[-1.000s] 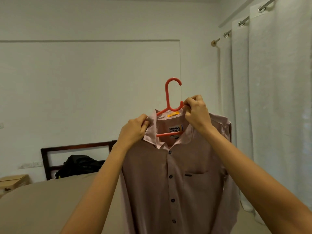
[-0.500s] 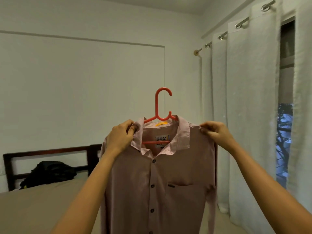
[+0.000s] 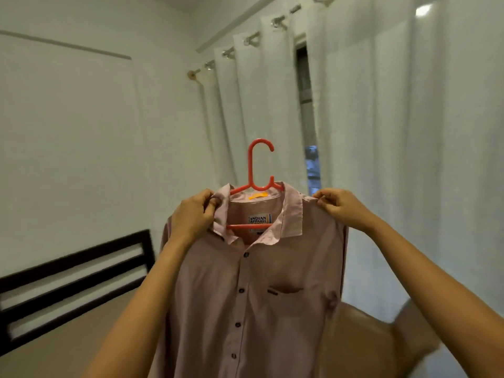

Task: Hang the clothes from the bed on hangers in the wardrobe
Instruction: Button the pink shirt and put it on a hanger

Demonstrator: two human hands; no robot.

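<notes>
A dusty pink button-up shirt (image 3: 261,296) hangs on a red plastic hanger (image 3: 255,170), held up in front of me. My left hand (image 3: 192,214) grips the shirt's left shoulder and collar edge, over the hanger arm. My right hand (image 3: 341,205) pinches the fabric at the right shoulder seam. The hanger's hook sticks up free above the collar. The lower part of the shirt runs out of view. No wardrobe shows.
White curtains (image 3: 395,159) on a rod fill the right side, with a gap showing a window. A dark wooden headboard (image 3: 76,279) and the beige bed (image 3: 68,345) lie lower left. Something brown and blurred (image 3: 381,347) is at lower right. Behind is a white wall.
The view has swung right, away from the bed toward the curtains. My right hand moved from the hanger neck out to the shirt's right shoulder. The black bag on the bed has left view.
</notes>
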